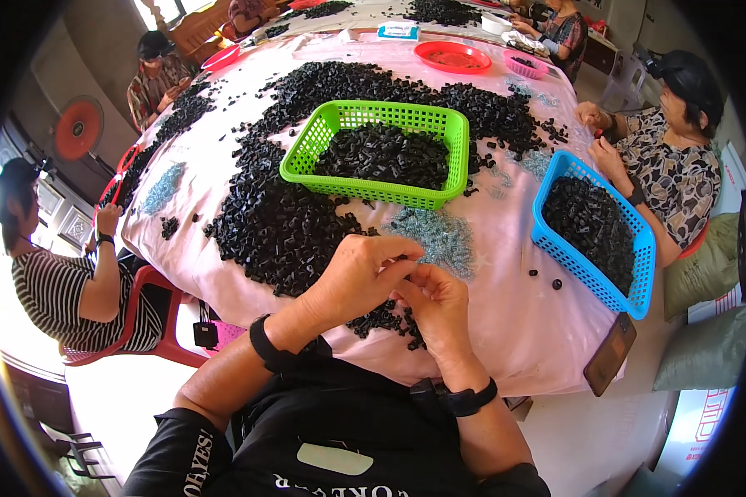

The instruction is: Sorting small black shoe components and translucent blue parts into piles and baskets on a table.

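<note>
My left hand (358, 267) and my right hand (436, 308) meet fingertip to fingertip above the near part of the table. Both are closed in a pinch. A dark bit shows between the fingers, too small and too covered to name. Just beyond them lies a patch of small clear bluish pieces (439, 236). A big heap of small black plastic parts (265, 224) spreads to the left, with more under my wrists. Behind stands a green plastic basket (373, 192) filled with the same black parts. To the right is a blue basket (584, 277), also holding black parts.
A phone (610, 354) lies at the table's right edge, near two loose black parts (557, 284). Farther back are a red tray (452, 58), a pink basket (525, 65) and a wipes pack (398, 31). Several people sit around the table, including one at right (667, 149).
</note>
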